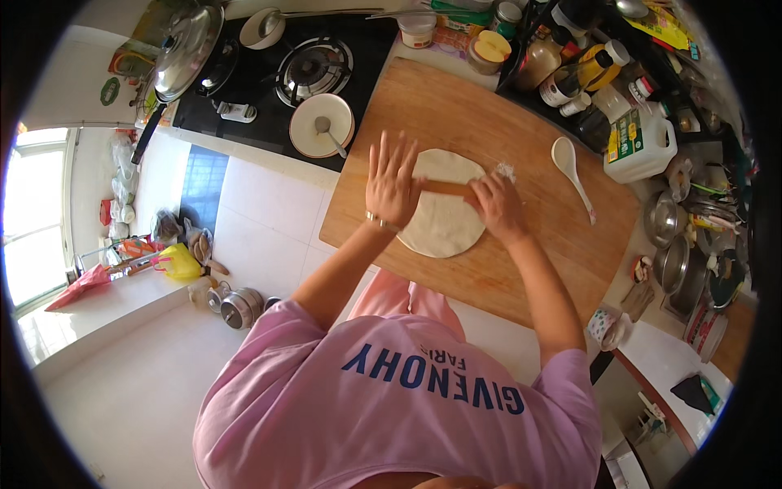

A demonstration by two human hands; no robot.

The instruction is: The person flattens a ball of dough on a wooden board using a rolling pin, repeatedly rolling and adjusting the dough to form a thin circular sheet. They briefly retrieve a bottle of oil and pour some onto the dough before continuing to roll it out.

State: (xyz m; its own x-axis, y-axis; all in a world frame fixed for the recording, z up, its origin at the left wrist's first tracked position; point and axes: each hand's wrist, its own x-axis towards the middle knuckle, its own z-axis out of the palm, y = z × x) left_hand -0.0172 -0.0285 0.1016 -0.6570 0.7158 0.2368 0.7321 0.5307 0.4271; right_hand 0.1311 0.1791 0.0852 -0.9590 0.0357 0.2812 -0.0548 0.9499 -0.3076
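Observation:
A round, flat sheet of dough [444,227] lies on a large wooden board [550,269]. Across its upper half runs a wooden rolling pin [451,187]. My left hand [391,186] is laid over the pin's left end, palm down, with the fingers stretched out and spread. At the other end, the fingers of my right hand [496,202] curl over the pin. Both ends of the pin are hidden under my hands. A small patch of white flour [506,171] lies beside the dough, just past my right hand.
Right of the dough lies a white spoon [568,162]. A bowl [305,125] with a spoon sits on the black gas stove [256,134] at the upper left, near a lidded pan [190,52]. Bottles and a white plastic jug [647,147] crowd the board's far right side.

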